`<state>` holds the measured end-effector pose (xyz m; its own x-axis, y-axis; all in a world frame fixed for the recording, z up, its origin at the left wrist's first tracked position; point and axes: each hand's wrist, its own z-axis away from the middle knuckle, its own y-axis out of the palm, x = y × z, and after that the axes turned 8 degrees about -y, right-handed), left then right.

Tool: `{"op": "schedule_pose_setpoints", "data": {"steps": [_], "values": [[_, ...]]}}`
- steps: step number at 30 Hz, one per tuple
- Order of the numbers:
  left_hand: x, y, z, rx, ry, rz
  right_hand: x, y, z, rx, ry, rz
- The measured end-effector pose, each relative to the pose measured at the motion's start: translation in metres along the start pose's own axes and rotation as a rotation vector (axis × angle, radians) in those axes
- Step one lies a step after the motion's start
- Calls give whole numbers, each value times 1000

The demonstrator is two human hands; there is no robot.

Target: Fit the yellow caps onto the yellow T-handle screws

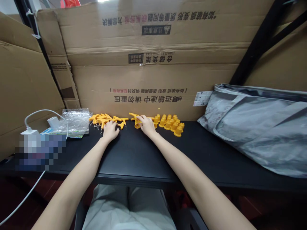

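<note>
My left hand (pixel 110 131) lies at the near right edge of a pile of yellow T-handled corkscrews (pixel 102 118). Its thumb is spread away from the fingers, and the fingertips touch the handles. Thin metal spirals stick out of several of them. My right hand (pixel 146 126) has its fingers closed on a yellow corkscrew (pixel 133 114) with a flared yellow cup (pixel 137 124) below its handle. Part of this piece is hidden by the fingers. Just right of that hand, several yellow cups (pixel 168 123) stand in rows on the black tabletop (pixel 134 156).
A cardboard sheet (pixel 148 75) stands behind the tabletop. At the left lie clear plastic wrap (pixel 78 119) and a white charger (pixel 30 137) with a white cable (pixel 35 182). A grey bag (pixel 251 127) fills the right side, near a black post (pixel 254 44).
</note>
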<state>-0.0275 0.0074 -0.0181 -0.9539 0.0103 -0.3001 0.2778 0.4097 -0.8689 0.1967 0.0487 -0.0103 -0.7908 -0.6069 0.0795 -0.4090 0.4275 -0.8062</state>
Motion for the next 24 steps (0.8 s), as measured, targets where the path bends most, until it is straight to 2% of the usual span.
{"op": "schedule_pose_setpoints", "data": {"steps": [2,6,14,18,21,24], "values": [[2,1,0,33,-32,-23,9,2,-6,74,-4,92],[6,6,-1,112,-35,-39,24,7,-15,136,19,177],[6,10,-2,207,-42,-59,41,7,-13,286,10,179],[8,13,-3,180,-43,-58,41,3,-6,376,33,144],[13,17,-7,152,-18,-42,33,-4,2,336,18,112],[17,19,-10,168,9,-32,18,-16,9,251,77,75]]}}
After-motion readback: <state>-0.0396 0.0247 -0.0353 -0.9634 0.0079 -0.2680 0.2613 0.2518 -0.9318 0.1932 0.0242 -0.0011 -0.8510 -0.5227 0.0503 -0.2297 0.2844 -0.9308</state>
